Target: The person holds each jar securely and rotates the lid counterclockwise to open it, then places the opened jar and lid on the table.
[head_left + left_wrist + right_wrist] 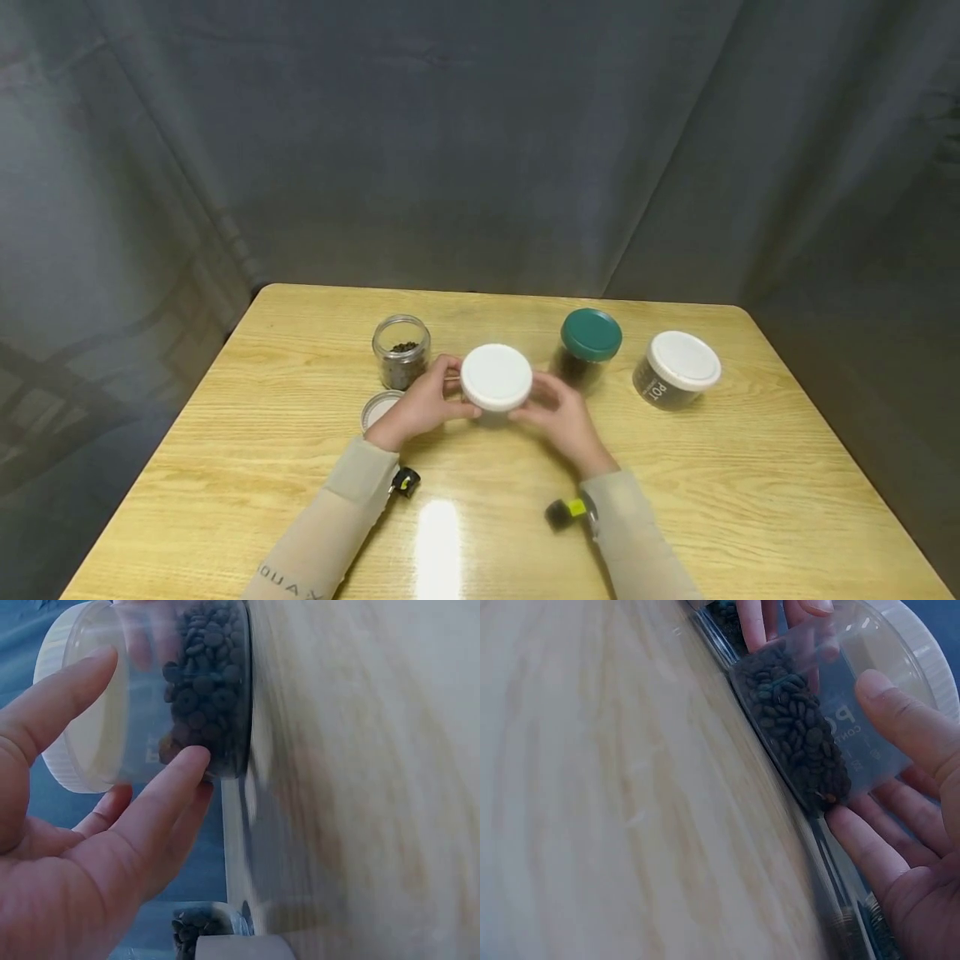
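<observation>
Both hands hold a clear plastic jar [497, 377] with a white ribbed lid in the middle of the table. Dark, bean-like pieces [206, 690] fill its lower part. The left hand [426, 402] cups the left side, thumb toward the front and fingers round the back. On the opposite side is the right hand [561, 421], its thumb [896, 705] against the upper wall and a fingertip by the base edge. The jar's base is close to the tabletop. Just behind the left hand stands an open glass jar [402, 367] with dark pieces inside.
A loose round lid [377, 407] lies by the left wrist, partly covered. Behind the right hand stands a green-lidded jar [591, 335] with dark contents. Farther right is another white-lidded pot [677, 371] with lettering. A dark curtain [465, 150] hangs behind the wooden table [247, 433].
</observation>
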Motion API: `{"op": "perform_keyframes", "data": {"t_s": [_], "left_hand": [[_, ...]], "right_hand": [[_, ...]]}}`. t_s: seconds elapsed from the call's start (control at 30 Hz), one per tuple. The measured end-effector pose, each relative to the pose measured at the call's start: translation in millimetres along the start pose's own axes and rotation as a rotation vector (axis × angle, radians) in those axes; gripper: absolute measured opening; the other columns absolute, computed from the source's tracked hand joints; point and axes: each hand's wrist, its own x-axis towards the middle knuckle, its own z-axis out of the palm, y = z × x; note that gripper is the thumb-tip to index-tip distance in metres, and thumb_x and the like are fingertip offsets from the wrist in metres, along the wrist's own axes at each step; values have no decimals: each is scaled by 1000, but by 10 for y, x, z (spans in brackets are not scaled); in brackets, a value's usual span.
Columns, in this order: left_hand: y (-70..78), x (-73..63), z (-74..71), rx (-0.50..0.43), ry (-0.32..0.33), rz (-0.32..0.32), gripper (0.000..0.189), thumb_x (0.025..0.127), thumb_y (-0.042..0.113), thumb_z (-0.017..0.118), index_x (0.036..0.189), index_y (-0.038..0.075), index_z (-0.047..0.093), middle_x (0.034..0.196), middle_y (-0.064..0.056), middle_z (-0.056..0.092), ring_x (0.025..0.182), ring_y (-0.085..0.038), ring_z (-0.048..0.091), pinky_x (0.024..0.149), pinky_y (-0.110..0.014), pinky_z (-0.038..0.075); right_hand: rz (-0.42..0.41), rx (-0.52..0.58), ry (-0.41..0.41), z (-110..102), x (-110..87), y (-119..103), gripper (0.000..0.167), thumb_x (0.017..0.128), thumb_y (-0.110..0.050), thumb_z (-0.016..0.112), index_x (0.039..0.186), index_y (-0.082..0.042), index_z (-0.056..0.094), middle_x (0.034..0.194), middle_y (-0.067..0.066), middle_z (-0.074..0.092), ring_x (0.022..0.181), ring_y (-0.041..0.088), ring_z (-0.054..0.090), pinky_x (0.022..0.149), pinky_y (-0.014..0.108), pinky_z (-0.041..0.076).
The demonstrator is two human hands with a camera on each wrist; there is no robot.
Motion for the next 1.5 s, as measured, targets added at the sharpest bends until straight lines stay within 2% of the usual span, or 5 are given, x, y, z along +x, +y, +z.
{"op": "perform_keyframes", "data": {"t_s": [0.43, 0.6, 0.83, 1.17, 1.5], "left_hand": [[-11, -33, -60, 21, -93, 57, 99, 81, 15, 87, 158, 9, 26, 155, -18, 40, 136, -38, 49, 112, -52, 44], [-44, -30, -114, -109, -159, 46, 87, 90, 15, 79, 160, 19, 27, 161, -10, 34, 140, -38, 44, 113, -51, 42], [-101, -4, -126, -287, -177, 49, 71, 91, 5, 75, 150, 12, 36, 155, -19, 40, 138, -39, 46, 109, -42, 49], [-88, -13, -156, -310, -158, 32, 44, 91, -1, 73, 119, 4, 39, 140, -29, 53, 135, -40, 50, 106, -42, 51], [-76, 2, -138, -222, -140, 27, 86, 88, 10, 79, 158, 18, 29, 150, -20, 45, 136, -37, 49, 111, -46, 46]], "right_hand": [[-44, 0, -25, -36, -7, 49, 71, 70, -10, 92, 134, -7, 60, 135, 14, 63, 126, 33, 58, 100, 36, 55], [-60, 8, -36, -52, 6, 63, 69, 72, -8, 90, 133, -5, 60, 134, 16, 62, 126, 34, 58, 101, 37, 54], [-55, -17, -28, -58, 6, 74, 71, 71, -10, 91, 134, -6, 60, 134, 14, 63, 125, 33, 59, 103, 39, 53], [-32, -24, -25, -61, 24, 84, 71, 69, -13, 92, 133, -10, 61, 134, 10, 64, 126, 30, 59, 104, 39, 53], [-43, -25, -26, -51, 40, 89, 71, 70, -16, 92, 134, -11, 61, 135, 9, 63, 126, 29, 58, 106, 41, 51]]}}
